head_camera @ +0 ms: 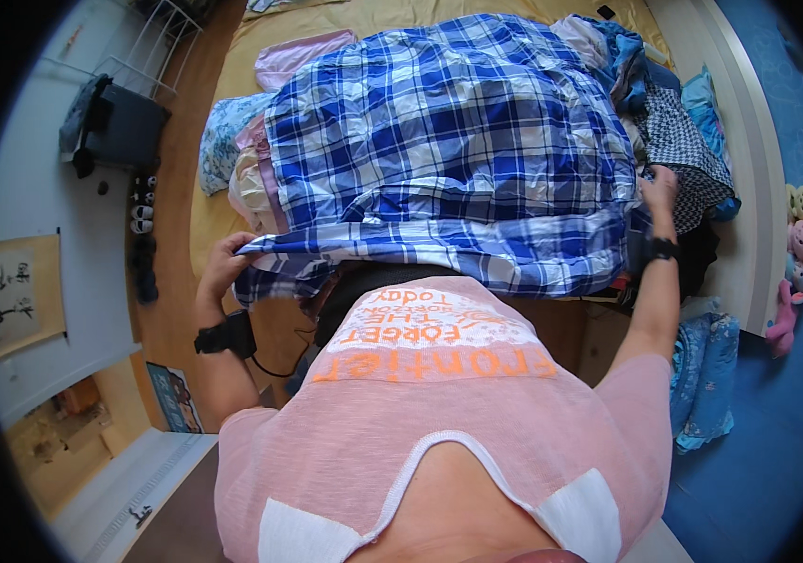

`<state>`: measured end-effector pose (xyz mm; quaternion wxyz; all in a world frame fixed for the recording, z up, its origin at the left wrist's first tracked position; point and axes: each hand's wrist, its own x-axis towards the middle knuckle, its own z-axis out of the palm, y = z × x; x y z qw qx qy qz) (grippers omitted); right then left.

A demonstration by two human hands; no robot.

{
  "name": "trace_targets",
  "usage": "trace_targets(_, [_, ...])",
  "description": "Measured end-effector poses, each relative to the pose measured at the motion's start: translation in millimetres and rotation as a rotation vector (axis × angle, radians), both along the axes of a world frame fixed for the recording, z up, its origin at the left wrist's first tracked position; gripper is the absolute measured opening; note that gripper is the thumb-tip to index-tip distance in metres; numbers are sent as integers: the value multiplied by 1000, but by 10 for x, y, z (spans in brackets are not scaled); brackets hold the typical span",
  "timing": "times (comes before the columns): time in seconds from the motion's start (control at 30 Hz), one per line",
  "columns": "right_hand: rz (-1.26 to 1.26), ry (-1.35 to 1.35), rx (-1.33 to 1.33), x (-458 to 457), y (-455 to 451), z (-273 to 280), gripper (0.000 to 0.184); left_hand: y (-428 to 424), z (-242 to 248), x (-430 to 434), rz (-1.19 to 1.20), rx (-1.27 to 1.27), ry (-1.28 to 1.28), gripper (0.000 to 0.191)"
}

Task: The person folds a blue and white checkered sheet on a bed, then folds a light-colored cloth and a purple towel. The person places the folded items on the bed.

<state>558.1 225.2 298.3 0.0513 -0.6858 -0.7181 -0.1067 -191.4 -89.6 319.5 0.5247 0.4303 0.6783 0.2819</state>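
A large blue-and-white plaid cloth (443, 134) lies spread and wrinkled over the bed, its near part raised in a long fold in front of my waist. At the near left corner, my left hand (227, 266) grips the cloth's edge between thumb and fingers. My right hand (658, 191) is closed at the right edge of the same cloth, where the pinched part is partly hidden. Just beyond that hand lies a black-and-white patterned fabric (679, 141). Under the cloth's left side, pink and cream fabric (252, 179) shows.
A blue floral pillow (222, 141) and a folded pink cloth (303, 56) lie on the yellow bed sheet (232, 70). Clothes (619, 56) are heaped at the far right. A bed rail (746, 176) runs along the right; rolled blue bedding (704, 373) sits nearer. Shoes (142, 211) line the left wall.
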Motion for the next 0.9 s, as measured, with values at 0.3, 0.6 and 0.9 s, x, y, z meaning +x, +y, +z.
trace_targets(0.3, [-140, 393, -470, -1170, 197, -1210, 68, -260, -1374, -59, 290, -130, -70, 16])
trace_targets(0.6, [-421, 160, -139, -1599, 465, -1312, 50, 472, -2602, -212, 569, -55, 261, 46])
trace_targets(0.9, [-337, 150, -209, -1162, 720, -1447, 13, 1184, -3216, -469, 607, -113, 635, 61])
